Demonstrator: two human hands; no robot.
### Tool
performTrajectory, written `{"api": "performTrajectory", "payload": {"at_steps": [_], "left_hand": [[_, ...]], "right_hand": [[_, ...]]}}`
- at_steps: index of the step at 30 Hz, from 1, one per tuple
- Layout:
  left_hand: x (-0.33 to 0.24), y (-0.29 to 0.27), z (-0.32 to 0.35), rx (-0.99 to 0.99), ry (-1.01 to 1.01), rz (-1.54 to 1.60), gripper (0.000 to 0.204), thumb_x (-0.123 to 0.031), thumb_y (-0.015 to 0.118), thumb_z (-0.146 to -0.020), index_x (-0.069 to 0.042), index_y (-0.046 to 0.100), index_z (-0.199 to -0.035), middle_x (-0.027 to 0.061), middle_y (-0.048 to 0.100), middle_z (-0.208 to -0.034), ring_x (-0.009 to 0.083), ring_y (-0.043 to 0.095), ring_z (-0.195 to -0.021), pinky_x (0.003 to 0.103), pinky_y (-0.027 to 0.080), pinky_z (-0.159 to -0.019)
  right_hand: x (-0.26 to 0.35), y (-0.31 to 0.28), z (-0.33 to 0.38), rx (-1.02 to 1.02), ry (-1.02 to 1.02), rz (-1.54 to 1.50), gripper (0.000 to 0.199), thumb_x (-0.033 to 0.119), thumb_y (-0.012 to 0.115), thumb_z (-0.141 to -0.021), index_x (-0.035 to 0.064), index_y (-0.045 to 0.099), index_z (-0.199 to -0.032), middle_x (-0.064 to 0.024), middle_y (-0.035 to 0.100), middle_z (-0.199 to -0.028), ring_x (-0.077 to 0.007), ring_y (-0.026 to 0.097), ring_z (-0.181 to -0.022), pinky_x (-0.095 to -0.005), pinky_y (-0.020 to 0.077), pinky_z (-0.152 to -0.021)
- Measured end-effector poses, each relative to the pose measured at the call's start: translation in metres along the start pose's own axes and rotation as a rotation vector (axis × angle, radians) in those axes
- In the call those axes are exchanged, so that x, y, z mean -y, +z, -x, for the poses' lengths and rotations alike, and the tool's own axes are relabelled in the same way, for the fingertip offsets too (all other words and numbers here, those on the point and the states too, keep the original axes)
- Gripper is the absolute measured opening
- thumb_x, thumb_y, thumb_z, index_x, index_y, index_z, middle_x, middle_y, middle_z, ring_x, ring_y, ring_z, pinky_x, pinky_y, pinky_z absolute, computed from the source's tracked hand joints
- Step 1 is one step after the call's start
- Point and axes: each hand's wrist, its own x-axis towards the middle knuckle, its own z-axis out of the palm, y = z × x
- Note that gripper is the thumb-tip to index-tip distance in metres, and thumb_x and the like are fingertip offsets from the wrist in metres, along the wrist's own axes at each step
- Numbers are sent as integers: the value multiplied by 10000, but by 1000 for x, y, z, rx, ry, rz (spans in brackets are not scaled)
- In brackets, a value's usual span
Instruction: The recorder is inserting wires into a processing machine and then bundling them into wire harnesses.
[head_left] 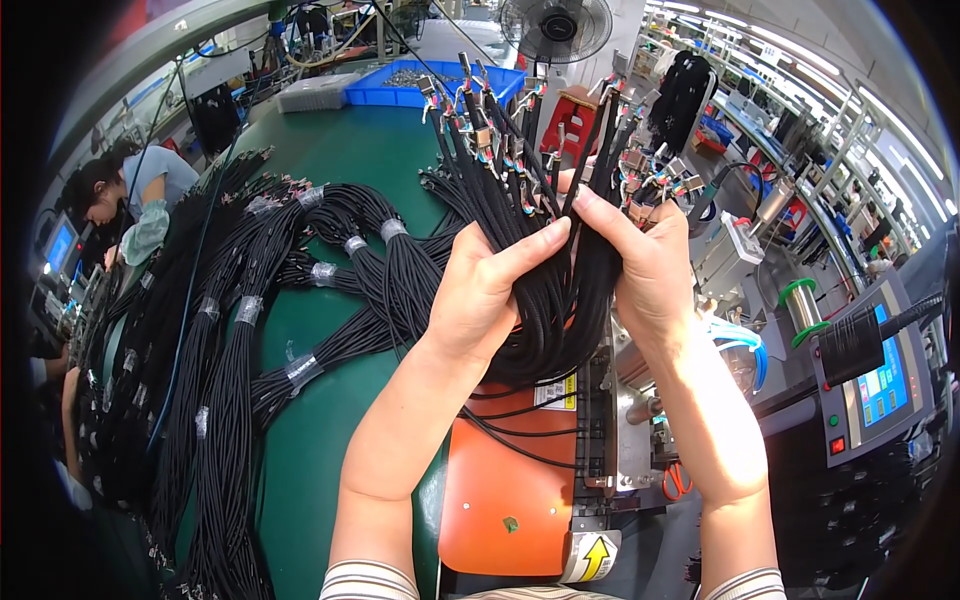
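Note:
Both my hands are raised in the middle, wrapped round a thick bundle of black cables (548, 350). My left hand (485, 280) grips the left part of it, thumb pointing inward. Around the right part my right hand (645, 255) is closed, its thumb tip close to the left one. Above my hands the cable ends fan upward, with metal connectors (483, 140) and short coloured wires. Below them the cables bend in a loop. A few black cables (520, 432) hang lower, over an orange panel (508, 495).
Tied bundles of black cables (235, 350) cover the left of the green table (310, 140). A blue tray (390, 95) of small parts stands at the back. On the right are a control panel (870, 385), a solder wire spool (800, 308) and orange-handled scissors (677, 483). Another person (150, 180) works far left.

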Motion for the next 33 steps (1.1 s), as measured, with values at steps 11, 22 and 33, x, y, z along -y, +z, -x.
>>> {"api": "performTrajectory", "payload": {"at_steps": [11,22,33], "left_hand": [[-2,-5,-1,-28,-38,-40,334,-43,655,-910,2,615,-1238,64,674,-1121,127,647,-988,289,521,-881],[-1,-5,0,-36,-27,-47,394,-17,710,-860,-32,633,-1246,62,684,-1131,141,651,-1018,297,522,-906],[3,-2,2,-52,53,-82,315,-15,708,-862,-10,662,-1174,68,699,-1079,118,659,-952,279,530,-864]], "right_hand": [[2,1,1,11,-35,118,193,57,713,-861,-1,695,-1044,-78,721,-979,-131,676,-873,-284,530,-822],[-2,2,7,-18,-17,85,194,46,703,-858,9,696,-1048,-56,719,-978,-126,670,-871,-275,513,-825],[3,6,9,-27,-42,84,221,29,701,-846,12,679,-1065,-54,709,-1005,-119,658,-881,-272,504,-819]]}}
